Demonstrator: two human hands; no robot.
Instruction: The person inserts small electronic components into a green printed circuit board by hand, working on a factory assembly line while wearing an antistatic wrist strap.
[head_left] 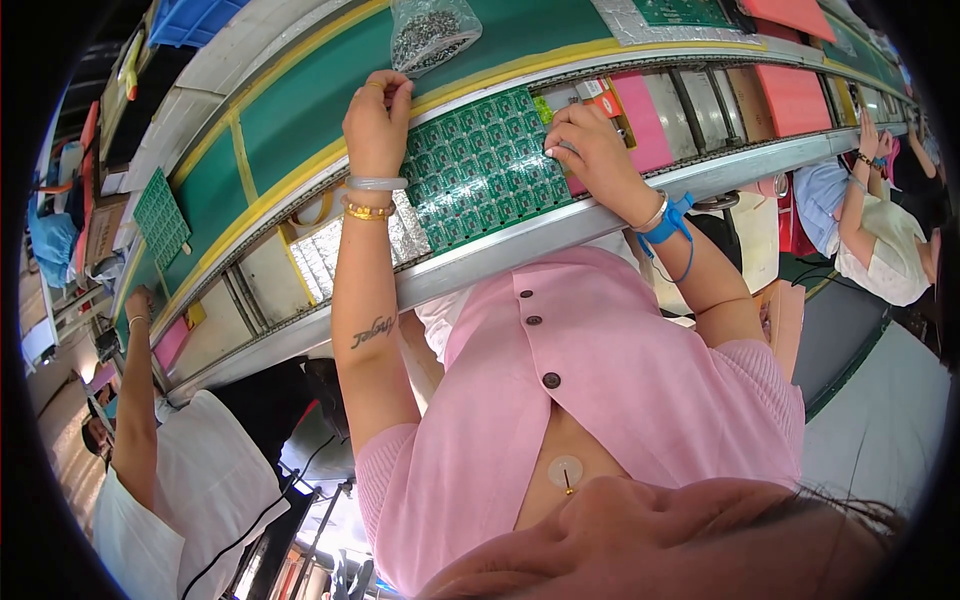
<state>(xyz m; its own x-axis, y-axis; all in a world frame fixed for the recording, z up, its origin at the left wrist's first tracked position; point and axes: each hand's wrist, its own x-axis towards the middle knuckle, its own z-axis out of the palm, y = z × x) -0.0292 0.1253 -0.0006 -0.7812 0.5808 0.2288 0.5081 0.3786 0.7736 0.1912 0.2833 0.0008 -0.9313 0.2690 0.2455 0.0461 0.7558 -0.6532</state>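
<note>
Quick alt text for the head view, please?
A person in pink has the right grip at the right edge of a green circuit-board panel on metal rails, left grip by its far left corner. Beyond lies a clear bag of small metallic-looking parts.

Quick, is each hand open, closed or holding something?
Left hand: fingers curled near the clear bag; grip can't be told.
Right hand: fingers bent by the green circuit board; grip can't be told.

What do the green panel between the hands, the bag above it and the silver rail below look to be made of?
Panel: probably rigid laminate, glossy, with bright reflections over its repeated pattern.
Bag: thin plastic, by its shine and the bits visible through it.
Rail: likely bare metal, perhaps aluminium, by its grey sheen.
</note>
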